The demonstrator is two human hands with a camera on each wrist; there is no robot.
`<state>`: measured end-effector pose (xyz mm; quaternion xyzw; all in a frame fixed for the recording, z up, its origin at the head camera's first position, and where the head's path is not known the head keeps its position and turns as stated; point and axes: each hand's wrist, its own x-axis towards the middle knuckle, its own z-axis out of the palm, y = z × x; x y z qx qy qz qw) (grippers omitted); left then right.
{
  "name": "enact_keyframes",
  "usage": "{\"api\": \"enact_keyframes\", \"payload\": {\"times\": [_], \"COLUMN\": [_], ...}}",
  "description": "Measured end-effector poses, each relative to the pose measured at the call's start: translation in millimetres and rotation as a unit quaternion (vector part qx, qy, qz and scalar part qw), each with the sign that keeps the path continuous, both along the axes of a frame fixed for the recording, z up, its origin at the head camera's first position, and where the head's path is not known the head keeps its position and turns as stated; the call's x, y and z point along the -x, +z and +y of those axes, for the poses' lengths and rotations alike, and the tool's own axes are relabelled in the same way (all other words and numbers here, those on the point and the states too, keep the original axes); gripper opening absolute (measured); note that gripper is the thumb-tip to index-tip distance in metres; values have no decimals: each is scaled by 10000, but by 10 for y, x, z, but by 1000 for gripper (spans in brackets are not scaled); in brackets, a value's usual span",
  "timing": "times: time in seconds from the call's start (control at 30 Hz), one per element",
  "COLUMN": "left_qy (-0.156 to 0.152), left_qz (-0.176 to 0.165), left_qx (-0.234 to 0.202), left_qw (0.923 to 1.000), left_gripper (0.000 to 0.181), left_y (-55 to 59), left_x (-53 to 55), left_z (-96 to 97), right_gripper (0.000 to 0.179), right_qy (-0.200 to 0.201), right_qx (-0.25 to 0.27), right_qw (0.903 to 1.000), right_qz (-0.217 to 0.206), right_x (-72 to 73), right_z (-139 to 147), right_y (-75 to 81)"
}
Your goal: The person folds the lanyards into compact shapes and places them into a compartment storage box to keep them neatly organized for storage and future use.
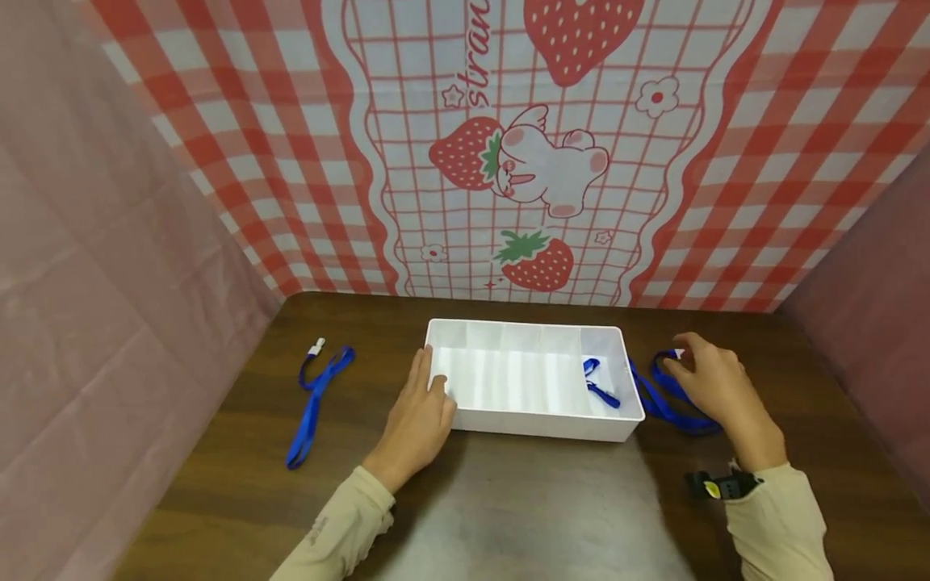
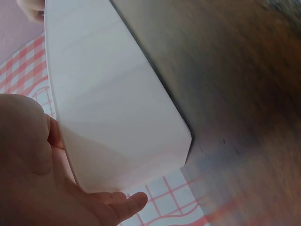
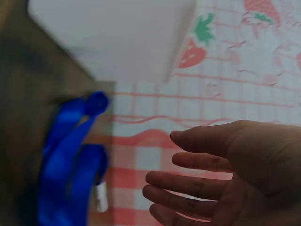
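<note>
A white divided box (image 1: 538, 424) sits on the table, with a small blue strap (image 1: 603, 394) in its right-hand compartment. My left hand (image 1: 417, 415) grips the box's left end, digits on both sides of the rim; in the left wrist view that hand (image 2: 56, 174) wraps the corner. To the right of the box lies a blue lanyard (image 1: 679, 415) with a white clip (image 3: 102, 197). My right hand (image 1: 715, 387) hovers over this lanyard; the right wrist view shows its fingers (image 3: 188, 186) extended and apart, nothing between them and the thumb.
Another blue lanyard (image 1: 312, 411) with a white clip (image 1: 316, 347) lies on the wooden table (image 1: 218, 484) left of the box. Behind the table hangs a red-and-white checked cloth (image 1: 291, 161) printed with strawberries. Pink cloth (image 1: 109, 282) closes off the left side.
</note>
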<state>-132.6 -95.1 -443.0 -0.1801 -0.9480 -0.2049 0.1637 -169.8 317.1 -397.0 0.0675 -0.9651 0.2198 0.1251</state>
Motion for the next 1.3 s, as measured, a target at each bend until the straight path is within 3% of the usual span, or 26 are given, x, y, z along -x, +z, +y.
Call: {"api": "enact_keyframes", "payload": {"times": [0.13, 0.4, 0.6, 0.73, 1.0, 1.17, 1.3], "left_qy": [15, 19, 105, 119, 78, -27, -64], "left_qz": [21, 24, -80, -99, -73, -355, -524], "left_qx": [-6, 60, 183, 237, 234, 17, 92], "left_qw": [10000, 10000, 9997, 9996, 9997, 9994, 9986], "left_gripper": [16, 16, 19, 20, 21, 28, 39], "left_y": [9, 23, 32, 36, 20, 14, 67], "left_x": [8, 14, 1, 3, 12, 19, 24], "left_z": [9, 8, -1, -2, -12, -22, -46], "right_gripper": [43, 42, 21, 12, 17, 17, 16], "right_qy": [-39, -59, -241, -395, -512, -510, -527], "right_qx": [-116, -324, -346, -97, 185, 248, 293], "right_qw": [9985, 9934, 9914, 9927, 9958, 9982, 9981], "right_qz": [-528, -1100, -1236, -1136, -739, -195, 135], "right_x": [82, 161, 149, 131, 132, 122, 109], "right_z": [115, 241, 263, 264, 261, 275, 278], "right_y": [-136, -379, -466, -445, -365, -307, -247]}}
